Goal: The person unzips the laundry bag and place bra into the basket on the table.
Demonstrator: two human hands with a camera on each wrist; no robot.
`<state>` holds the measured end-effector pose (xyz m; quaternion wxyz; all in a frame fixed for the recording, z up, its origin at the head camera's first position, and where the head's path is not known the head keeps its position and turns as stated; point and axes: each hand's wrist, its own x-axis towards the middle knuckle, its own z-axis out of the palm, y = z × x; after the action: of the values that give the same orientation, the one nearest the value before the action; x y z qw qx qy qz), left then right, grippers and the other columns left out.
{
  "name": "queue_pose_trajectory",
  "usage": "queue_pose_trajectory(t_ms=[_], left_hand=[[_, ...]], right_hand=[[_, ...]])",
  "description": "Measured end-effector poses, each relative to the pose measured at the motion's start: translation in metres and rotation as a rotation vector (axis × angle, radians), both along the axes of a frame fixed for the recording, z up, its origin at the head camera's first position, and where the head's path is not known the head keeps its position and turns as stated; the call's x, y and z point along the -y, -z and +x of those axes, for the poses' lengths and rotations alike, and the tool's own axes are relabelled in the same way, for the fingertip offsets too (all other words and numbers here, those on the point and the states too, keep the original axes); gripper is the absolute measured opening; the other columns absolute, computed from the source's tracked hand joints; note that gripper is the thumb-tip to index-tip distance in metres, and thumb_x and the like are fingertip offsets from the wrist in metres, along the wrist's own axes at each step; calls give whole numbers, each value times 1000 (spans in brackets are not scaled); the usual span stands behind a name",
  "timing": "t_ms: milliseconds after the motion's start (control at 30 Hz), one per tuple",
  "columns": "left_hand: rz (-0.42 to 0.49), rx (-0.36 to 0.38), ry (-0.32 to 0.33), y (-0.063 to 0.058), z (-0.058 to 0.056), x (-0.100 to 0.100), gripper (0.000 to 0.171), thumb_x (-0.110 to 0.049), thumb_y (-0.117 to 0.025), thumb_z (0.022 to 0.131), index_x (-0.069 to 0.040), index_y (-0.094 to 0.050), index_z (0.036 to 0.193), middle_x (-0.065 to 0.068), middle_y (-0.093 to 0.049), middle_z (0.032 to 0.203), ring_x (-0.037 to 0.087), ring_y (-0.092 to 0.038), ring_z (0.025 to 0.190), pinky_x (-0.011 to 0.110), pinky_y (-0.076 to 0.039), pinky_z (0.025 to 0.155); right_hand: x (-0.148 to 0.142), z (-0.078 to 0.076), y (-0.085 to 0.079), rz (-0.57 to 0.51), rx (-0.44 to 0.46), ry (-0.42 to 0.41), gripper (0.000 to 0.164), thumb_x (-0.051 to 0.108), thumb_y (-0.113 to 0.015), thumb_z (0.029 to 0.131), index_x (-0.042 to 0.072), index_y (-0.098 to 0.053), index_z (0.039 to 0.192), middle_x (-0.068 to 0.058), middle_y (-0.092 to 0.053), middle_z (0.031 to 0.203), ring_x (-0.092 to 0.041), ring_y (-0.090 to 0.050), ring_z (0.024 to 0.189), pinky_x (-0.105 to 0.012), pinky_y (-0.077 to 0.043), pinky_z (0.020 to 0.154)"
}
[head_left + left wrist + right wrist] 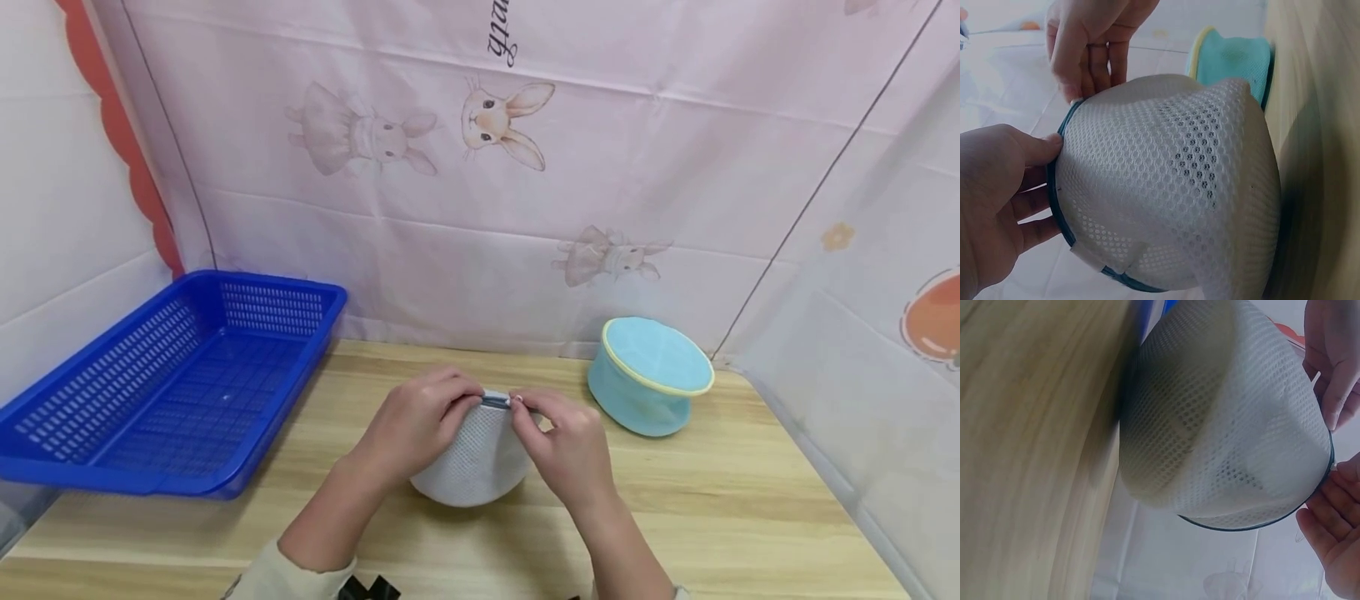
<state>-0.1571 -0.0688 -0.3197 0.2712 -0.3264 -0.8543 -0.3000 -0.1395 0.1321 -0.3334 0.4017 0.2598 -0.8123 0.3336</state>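
A white mesh laundry bag (474, 467) with a dark teal zipped rim stands on the table in front of me, its round base down. My left hand (416, 425) pinches the rim between thumb and fingers; in the left wrist view its thumb lies on the teal edging (1054, 194). Close beside it, my right hand (573, 450) pinches a tiny white piece at the rim, apparently the zipper pull. The right wrist view shows the mesh side (1260, 437) bulging, with both hands at the rim. The bag's inside is hidden.
A blue plastic basket (258, 421) sits on the left of the wooden table (720, 517). To the right, near the back wall, stands a light blue round bag (656, 354) with yellow piping, leaning a little. Printed cloth walls enclose the back and sides.
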Motion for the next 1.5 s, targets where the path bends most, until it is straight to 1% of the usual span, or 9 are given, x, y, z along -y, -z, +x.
queue_pose_trajectory(t_ms=[167, 367, 533, 633, 733, 933, 1167, 1400, 1500], left_hand=[[-3, 1, -12, 0, -1, 1, 5, -13, -73, 89, -16, -75, 91, -7, -69, 90, 5, -64, 79, 23, -55, 67], [-7, -32, -9, 4, 1, -1, 7, -11, -77, 85, -14, -77, 91, -6, -69, 88, 6, -62, 77, 20, -53, 64], [0, -59, 12, 6, 3, -6, 7, -12, -78, 84, -12, -77, 91, -5, -69, 88, 7, -63, 79, 20, -54, 65], [-7, -69, 36, 7, 4, -10, 6, -14, -76, 85, -13, -77, 91, -6, -69, 88, 7, -63, 79, 21, -54, 66], [-13, -80, 45, 7, 6, -13, 6, -14, -76, 86, -13, -76, 92, -7, -68, 87, 6, -63, 79, 21, -55, 67], [-23, -67, 55, 5, 7, -14, 5, -10, -74, 87, -12, -76, 91, -6, -68, 88, 8, -64, 82, 23, -56, 70], [-31, -45, 48, 3, 7, -11, 7, -8, -73, 88, -13, -76, 92, -7, -68, 89, 8, -64, 85, 23, -56, 72], [-27, -39, 48, 1, 6, -10, 6, -9, -73, 88, -12, -76, 92, -5, -69, 90, 9, -65, 85, 23, -57, 73], [-23, -39, 48, 1, 6, -9, 6, -8, -73, 88, -13, -75, 91, -5, -69, 91, 8, -65, 86, 23, -56, 73]], right_hand=[[-1, 0, 1, 10, -29, 40, 9, 1, -73, 80, 6, -78, 86, -3, -76, 86, -15, -74, 79, -27, -59, 70], [1, 1, 4, 37, -45, 44, 10, 0, -74, 79, 6, -77, 86, -3, -76, 87, -16, -74, 80, -28, -60, 70], [3, 1, 4, 62, -63, 34, 11, 0, -74, 79, 6, -78, 88, -4, -76, 88, -17, -74, 81, -28, -60, 72], [5, 2, 3, 78, -71, 6, 12, 0, -74, 79, 6, -78, 90, -4, -76, 89, -16, -74, 83, -28, -59, 73], [7, 2, 3, 97, -80, -21, 14, -1, -73, 79, 7, -78, 91, -2, -76, 90, -15, -73, 83, -27, -59, 73], [9, 2, 3, 122, -104, -28, 14, -2, -73, 77, 6, -77, 89, -2, -75, 88, -13, -72, 80, -24, -58, 70], [8, 3, 2, 119, -50, -27, 10, 3, -71, 81, 6, -76, 88, -3, -75, 87, -13, -72, 81, -24, -58, 70], [8, 2, 1, 111, -105, -32, 14, -2, -72, 77, 7, -76, 87, -2, -75, 86, -13, -72, 78, -24, -58, 67], [7, 1, 2, 109, -112, -22, 14, -2, -72, 77, 7, -76, 87, -3, -75, 86, -13, -72, 78, -25, -58, 67]])
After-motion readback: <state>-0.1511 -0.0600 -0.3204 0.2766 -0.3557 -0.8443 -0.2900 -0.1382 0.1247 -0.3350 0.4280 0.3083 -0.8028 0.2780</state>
